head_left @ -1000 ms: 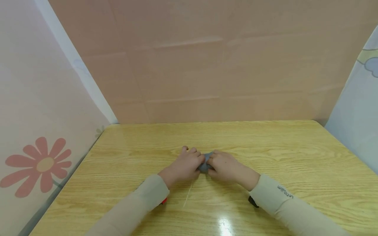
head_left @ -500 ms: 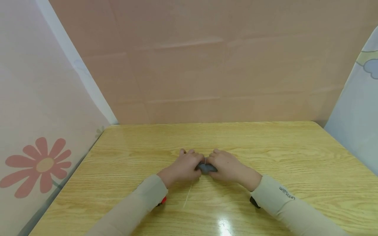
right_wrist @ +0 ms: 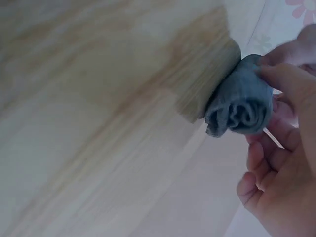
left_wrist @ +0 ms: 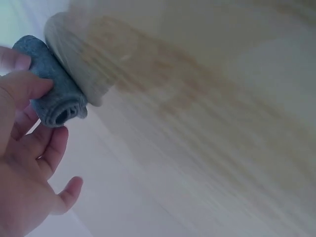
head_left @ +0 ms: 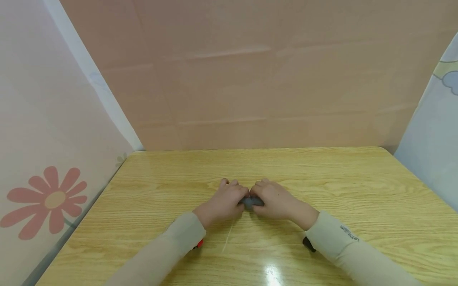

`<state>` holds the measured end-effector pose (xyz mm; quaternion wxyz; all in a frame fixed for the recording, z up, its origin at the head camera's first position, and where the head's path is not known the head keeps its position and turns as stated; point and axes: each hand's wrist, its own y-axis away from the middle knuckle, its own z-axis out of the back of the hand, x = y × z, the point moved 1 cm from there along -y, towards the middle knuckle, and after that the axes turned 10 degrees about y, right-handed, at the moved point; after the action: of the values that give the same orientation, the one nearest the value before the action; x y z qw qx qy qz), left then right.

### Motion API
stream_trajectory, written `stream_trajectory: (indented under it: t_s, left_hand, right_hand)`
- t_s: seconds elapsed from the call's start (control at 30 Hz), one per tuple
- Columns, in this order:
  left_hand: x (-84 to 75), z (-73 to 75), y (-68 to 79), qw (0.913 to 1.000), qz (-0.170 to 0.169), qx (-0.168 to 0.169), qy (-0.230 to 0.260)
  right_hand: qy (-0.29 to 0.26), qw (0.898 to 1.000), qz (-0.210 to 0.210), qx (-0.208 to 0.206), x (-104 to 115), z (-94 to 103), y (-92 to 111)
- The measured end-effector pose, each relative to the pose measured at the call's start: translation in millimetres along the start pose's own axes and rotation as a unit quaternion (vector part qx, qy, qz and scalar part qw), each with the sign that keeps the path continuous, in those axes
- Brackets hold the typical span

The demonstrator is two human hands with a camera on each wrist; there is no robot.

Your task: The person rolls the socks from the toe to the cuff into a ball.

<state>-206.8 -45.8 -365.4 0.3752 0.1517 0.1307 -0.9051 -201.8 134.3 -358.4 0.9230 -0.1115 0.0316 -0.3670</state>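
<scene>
- The left wall [head_left: 68,103] is being marked low down by a printed pink flower [head_left: 55,200].
- The far edge of the wood-grained surface [head_left: 315,174] is being bordered by a creased, pinkish-brown backdrop [head_left: 250,87].
- The left arm is being covered by a pale sleeve [head_left: 171,246]; a small red and black piece [head_left: 200,243] is being partly hidden under its cuff.
- The left end of a rolled blue-grey cloth [head_left: 250,202] is being held by the left grip [head_left: 223,200], its thumb and fingers being closed round the roll while the little finger is being held out free.
- The cloth is being kept between the two grips, near the middle of the surface, its length being laid crosswise; its spiral end is being shown in both wrist views, and its reflection is being thrown on the glossy surface right beside it.
- The right end of the cloth is being held by the right grip [head_left: 273,198], likewise being closed round it, with the outer fingers being left loosely bent below.
- A black piece [head_left: 309,244] is being partly covered by the right sleeve [head_left: 347,246], on which dark lettering is being displayed.
- The right wall [head_left: 429,131] is being decorated with a bluish cloud [head_left: 451,81].
</scene>
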Motion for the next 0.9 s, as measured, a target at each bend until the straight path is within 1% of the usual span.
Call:
stream_trajectory:
  t_s: [0.1,0.17,0.23,0.3,0.37,0.47,0.57,0.63,0.7,0.73,0.8,0.87,0.9]
  left_hand:
    - [3.9,0.9,-1.9,0.9973,0.022,0.012,0.069]
    - [5.8,1.6,-2.1,0.994,0.036,0.02,0.102]
    - [6.0,2.9,-1.3,0.9913,0.044,0.024,0.122]
    - [5.3,4.2,0.2,0.9911,0.047,0.023,0.122]
    - [4.4,5.1,1.7,0.9941,0.041,0.019,0.099]
    - [2.4,5.9,3.6,0.9989,0.021,0.014,0.039]
    - [0.7,5.2,3.5,0.9997,0.001,0.014,-0.019]
    - [0.3,3.8,2.6,0.999,-0.006,0.016,-0.041]
    - [0.6,2.5,1.1,0.9988,-0.008,0.017,-0.045]
    - [1.7,1.8,0.2,0.9991,-0.005,0.017,-0.038]
    - [5.0,1.1,-1.0,0.9997,0.009,0.022,0.003]
    - [8.5,1.9,-1.4,0.9971,0.03,0.026,0.065]
    - [10.4,2.6,-1.3,0.9937,0.042,0.029,0.099]
  right_hand:
    - [0.034,0.999,0.009,-0.024,0.7,-0.3,0.4]
    - [0.049,0.998,0.016,-0.031,1.8,-0.1,0.1]
    - [0.056,0.998,0.021,-0.037,2.6,0.1,-0.4]
    - [0.06,0.997,0.024,-0.04,3.5,0.5,-1.2]
    - [0.06,0.997,0.027,-0.039,4.0,0.9,-2.0]
    - [0.045,0.998,0.027,-0.026,4.6,1.7,-3.2]
    - [0.019,1.0,0.022,-0.004,5.0,2.6,-3.9]
    - [0.004,1.0,0.019,0.008,5.2,3.0,-4.1]
    - [0.005,1.0,0.016,0.01,5.6,2.9,-3.5]
    - [0.013,1.0,0.015,0.007,5.6,2.2,-3.1]
    - [0.036,0.999,0.021,-0.01,6.2,1.5,-2.1]
    - [0.061,0.997,0.026,-0.034,6.6,0.4,-1.2]
    - [0.072,0.996,0.029,-0.047,6.8,0.0,-0.8]
